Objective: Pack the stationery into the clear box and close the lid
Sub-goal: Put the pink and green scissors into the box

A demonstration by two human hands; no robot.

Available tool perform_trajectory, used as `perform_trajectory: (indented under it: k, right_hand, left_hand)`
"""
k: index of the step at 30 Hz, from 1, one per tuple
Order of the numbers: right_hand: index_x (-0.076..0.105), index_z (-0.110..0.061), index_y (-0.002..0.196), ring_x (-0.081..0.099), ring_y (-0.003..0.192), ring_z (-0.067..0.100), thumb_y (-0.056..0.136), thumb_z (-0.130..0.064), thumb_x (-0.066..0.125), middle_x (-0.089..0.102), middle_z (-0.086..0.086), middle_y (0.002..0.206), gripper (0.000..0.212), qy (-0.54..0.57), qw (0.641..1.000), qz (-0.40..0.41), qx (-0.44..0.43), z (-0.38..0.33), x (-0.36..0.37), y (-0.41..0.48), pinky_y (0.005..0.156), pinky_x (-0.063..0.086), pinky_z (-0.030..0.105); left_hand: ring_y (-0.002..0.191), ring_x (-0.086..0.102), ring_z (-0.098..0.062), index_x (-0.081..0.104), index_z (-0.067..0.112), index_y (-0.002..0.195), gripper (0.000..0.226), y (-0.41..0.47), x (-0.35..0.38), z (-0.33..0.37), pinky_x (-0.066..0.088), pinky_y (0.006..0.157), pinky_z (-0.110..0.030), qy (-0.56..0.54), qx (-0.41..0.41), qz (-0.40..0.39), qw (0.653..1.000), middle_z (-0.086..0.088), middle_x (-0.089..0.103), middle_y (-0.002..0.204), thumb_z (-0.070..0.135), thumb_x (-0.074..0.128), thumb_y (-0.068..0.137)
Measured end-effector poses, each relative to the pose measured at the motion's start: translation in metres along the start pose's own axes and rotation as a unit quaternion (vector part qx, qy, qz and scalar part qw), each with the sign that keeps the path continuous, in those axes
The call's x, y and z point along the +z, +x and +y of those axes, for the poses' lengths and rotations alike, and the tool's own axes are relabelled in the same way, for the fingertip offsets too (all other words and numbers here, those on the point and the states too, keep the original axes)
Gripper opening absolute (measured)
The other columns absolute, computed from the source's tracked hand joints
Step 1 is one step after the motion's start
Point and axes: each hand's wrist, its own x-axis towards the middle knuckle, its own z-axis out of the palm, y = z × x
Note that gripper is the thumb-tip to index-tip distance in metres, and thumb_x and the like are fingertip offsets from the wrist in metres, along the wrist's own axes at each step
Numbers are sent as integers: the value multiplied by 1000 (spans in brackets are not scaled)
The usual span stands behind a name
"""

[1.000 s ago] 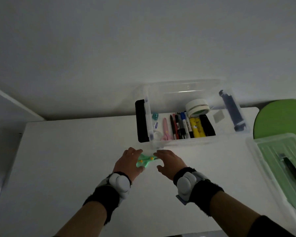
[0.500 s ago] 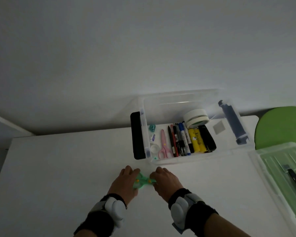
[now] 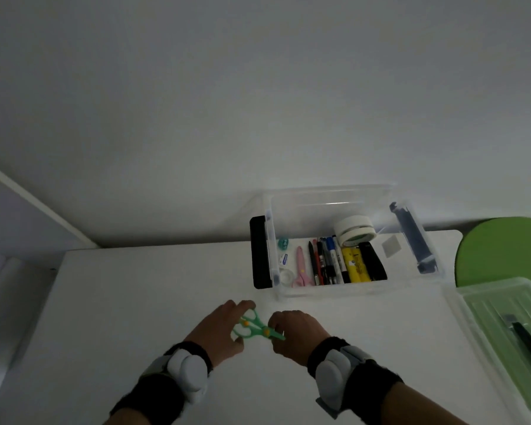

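Though near the clear box (image 3: 337,289), green scissors (image 3: 256,328) between both hands' fingers (image 3: 242,306)

Scissors (image 3: 256,329) between both hands, table (image 3: 120,302) near edge; box (image 3: 344,240) at 1 o'clock, lid (image 3: 503,332) at 3 o'clock.

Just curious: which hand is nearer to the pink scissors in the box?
Right. The right hand lies just below the pink scissors; the left hand sits farther off to the left, holding the green scissors too.
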Motion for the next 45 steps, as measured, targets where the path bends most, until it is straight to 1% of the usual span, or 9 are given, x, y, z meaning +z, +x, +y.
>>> perform_trajectory:
  k: [4,10,15,20,26,30,35,40,45]
  right_hand:
    - [62,-23,118,64,99,20,85,-23,62,71,1,109,33,46,999,-3,-20,-19,-25,-15,87,49,27]
    - [68,-17,112,64,97,20,92,-34,57,70,6,111,28,102,994,28,-34,-39,-62,-37,92,52,33]
    - [66,-10,105,63,62,9,92,-29,61,68,-2,91,24,183,981,24,-64,-39,-84,-50,61,58,23]
    - [55,-13,120,62,51,-1,91,-26,62,66,-7,78,32,241,967,49,-61,-32,-112,-52,51,52,14]
    - [55,-12,107,66,51,23,95,-26,55,70,7,75,19,359,926,113,-28,-12,-140,-44,45,54,29]
    - [54,-8,93,68,57,36,96,-28,53,69,14,73,20,386,912,137,-2,6,-161,-36,54,58,46]
    - [53,-5,91,65,48,28,96,-22,53,66,11,65,18,420,898,131,26,35,-181,-21,53,58,44]
    - [52,-4,92,66,51,31,96,-21,54,65,20,73,17,447,885,114,55,63,-193,7,58,58,51]
    - [55,-6,103,69,60,34,95,-19,55,67,18,71,15,444,889,82,73,83,-190,41,60,60,52]
  left_hand:
    - [86,45,-10,39,30,138,67,-14,-36,16,38,79,-14,-26,11,-5,1000,3,42,102,11,65,79]
    - [93,54,-20,49,33,132,67,-27,-83,49,46,86,-25,-31,12,6,999,-2,50,102,9,71,74]
    - [73,60,-12,59,20,120,55,-30,-115,68,55,70,-20,-217,-4,50,975,-5,62,91,-1,76,72]
    - [72,65,-19,62,-2,97,26,-15,-126,91,59,64,-21,-334,-12,132,933,-14,67,86,-9,73,74]
    - [66,66,-21,65,1,86,14,20,-125,127,62,65,-30,-380,4,195,904,-18,68,80,-10,69,78]
    - [64,65,-28,68,4,84,10,47,-123,150,61,67,-41,-393,-12,206,896,-20,68,77,-6,68,81]
    - [71,67,-31,69,-5,95,15,85,-114,168,61,70,-39,-397,-34,229,888,-25,70,86,-3,70,80]
    - [77,66,-26,65,5,113,37,116,-100,173,57,80,-38,-354,-63,194,913,-16,68,86,0,74,77]
    - [77,59,-30,52,11,130,59,140,-84,169,55,84,-55,-386,-119,149,903,-15,57,81,-13,66,78]
